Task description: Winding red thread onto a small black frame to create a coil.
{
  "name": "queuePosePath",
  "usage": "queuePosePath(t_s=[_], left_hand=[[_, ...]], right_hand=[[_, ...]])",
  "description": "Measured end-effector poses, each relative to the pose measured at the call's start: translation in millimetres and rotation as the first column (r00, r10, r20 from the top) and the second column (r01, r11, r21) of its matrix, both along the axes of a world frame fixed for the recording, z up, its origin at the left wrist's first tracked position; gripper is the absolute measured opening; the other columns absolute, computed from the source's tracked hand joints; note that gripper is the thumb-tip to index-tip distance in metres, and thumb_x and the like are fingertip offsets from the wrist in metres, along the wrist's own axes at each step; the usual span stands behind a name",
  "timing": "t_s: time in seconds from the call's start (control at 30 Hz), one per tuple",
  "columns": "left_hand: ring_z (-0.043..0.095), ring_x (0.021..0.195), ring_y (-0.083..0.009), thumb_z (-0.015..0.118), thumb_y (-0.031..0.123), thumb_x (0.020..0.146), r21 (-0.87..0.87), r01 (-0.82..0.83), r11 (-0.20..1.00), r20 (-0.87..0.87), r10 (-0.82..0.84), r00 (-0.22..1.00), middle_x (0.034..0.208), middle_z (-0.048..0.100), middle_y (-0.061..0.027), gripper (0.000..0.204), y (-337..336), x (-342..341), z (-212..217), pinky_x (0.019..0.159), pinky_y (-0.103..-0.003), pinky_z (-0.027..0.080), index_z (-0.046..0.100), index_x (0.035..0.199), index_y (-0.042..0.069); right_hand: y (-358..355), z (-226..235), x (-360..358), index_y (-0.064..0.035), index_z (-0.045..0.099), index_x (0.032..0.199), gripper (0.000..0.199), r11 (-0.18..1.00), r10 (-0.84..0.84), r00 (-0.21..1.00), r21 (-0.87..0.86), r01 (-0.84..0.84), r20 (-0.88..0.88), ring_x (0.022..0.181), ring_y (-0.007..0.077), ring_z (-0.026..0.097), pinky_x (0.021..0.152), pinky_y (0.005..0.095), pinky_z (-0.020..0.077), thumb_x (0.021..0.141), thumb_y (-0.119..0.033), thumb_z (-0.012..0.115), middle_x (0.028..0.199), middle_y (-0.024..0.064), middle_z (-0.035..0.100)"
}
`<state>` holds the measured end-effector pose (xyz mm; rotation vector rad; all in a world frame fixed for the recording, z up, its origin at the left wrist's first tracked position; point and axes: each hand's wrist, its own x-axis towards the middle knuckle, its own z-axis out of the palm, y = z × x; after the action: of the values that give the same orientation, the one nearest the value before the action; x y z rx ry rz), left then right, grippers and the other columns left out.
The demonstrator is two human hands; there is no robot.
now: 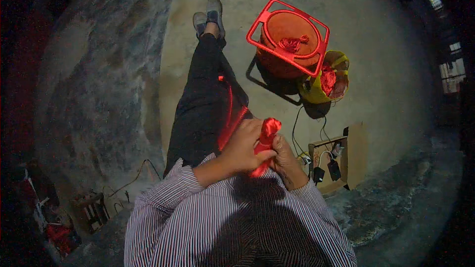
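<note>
Between my two hands is a bundle of shiny red thread [270, 127], its rounded end poking up above the fingers. My left hand [241, 144] wraps round it from one side, thumb pressed toward the right hand. My right hand [288, 161] grips the bundle from the other side, with the thumb near its top. More red stuff shows below the fingers. A red strand [230, 131] runs over my dark trousers beside the left hand; its exact link to the bundle is hidden by the fingers.
Ahead stands an orange round-topped stool or drum [281, 24] with a red square frame [273, 49] and a red thread bundle [293, 44] on top. Beside it is a yellow bag [310, 90] holding red thread. A cardboard box [352, 168] with black adapters [334, 169] and cables lies at right.
</note>
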<state>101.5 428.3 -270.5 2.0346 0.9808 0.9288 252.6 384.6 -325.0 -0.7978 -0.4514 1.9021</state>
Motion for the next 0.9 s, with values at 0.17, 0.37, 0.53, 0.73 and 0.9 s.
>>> queuePosePath(t_s=[0.17, 0.37, 0.53, 0.73, 0.9], left_hand=[[0.059, 0.097, -0.0261, 0.059, -0.001, 0.072, -0.374, 0.096, 0.922, 0.224, -0.011, 0.975, 0.101, 0.060, -0.0134, 0.038, 23.6, -28.6, 17.1, 0.089, -0.035, 0.044, 0.057, 0.110, 0.003], [0.055, 0.100, -0.0302, 0.061, 0.004, 0.070, 0.403, 0.057, 0.913, -0.508, 0.171, 0.844, 0.110, 0.055, -0.0145, 0.026, 95.9, -73.9, -14.4, 0.088, -0.041, 0.044, 0.064, 0.096, 0.007], [0.057, 0.094, -0.0328, 0.069, 0.008, 0.065, 0.188, 0.047, 0.981, -0.751, 0.112, 0.651, 0.103, 0.059, -0.0151, 0.034, 104.5, -41.5, -41.7, 0.084, -0.043, 0.044, 0.061, 0.098, 0.007], [0.059, 0.086, -0.0352, 0.071, 0.010, 0.064, -0.055, -0.214, 0.975, -0.473, 0.164, 0.866, 0.088, 0.062, -0.0149, 0.035, 94.3, -45.3, -54.8, 0.077, -0.043, 0.047, 0.057, 0.096, 0.003], [0.059, 0.090, -0.0352, 0.069, 0.011, 0.066, -0.271, -0.264, 0.926, -0.413, 0.136, 0.901, 0.093, 0.063, -0.0154, 0.033, 91.8, -33.9, -55.4, 0.080, -0.041, 0.047, 0.060, 0.098, 0.002]], right_hand=[[43.0, 9.9, 3.3, -0.0012, 0.053, 0.119, 0.043, 0.964, 0.155, 0.908, 0.140, -0.225, 0.389, 0.079, 0.0135, 0.057, 0.075, 0.0242, 0.0453, 0.085, -0.027, 0.052, 0.092, 0.0019, 0.060], [111.0, -6.3, 29.4, -0.0031, 0.057, 0.115, 0.041, 0.951, 0.067, 0.762, 0.191, -0.245, 0.644, 0.068, 0.0118, 0.048, 0.061, 0.0255, 0.0398, 0.081, -0.026, 0.064, 0.080, 0.0018, 0.056], [122.6, -44.0, -8.1, -0.0042, 0.056, 0.111, 0.045, 0.622, -0.458, 0.221, 0.488, -0.613, 0.861, 0.079, 0.0239, 0.056, 0.069, 0.0331, 0.0445, 0.073, -0.023, 0.070, 0.087, 0.0087, 0.056], [119.0, -9.2, 3.7, -0.0048, 0.057, 0.098, 0.040, 0.738, -0.241, 0.123, 0.264, -0.621, 0.963, 0.091, 0.0292, 0.057, 0.079, 0.0362, 0.0450, 0.068, -0.024, 0.074, 0.093, 0.0107, 0.057], [118.6, -19.4, 12.2, -0.0063, 0.058, 0.099, 0.036, 0.720, -0.252, 0.124, 0.272, -0.638, 0.960, 0.095, 0.0305, 0.058, 0.081, 0.0390, 0.0470, 0.071, -0.024, 0.072, 0.102, 0.0123, 0.059]])
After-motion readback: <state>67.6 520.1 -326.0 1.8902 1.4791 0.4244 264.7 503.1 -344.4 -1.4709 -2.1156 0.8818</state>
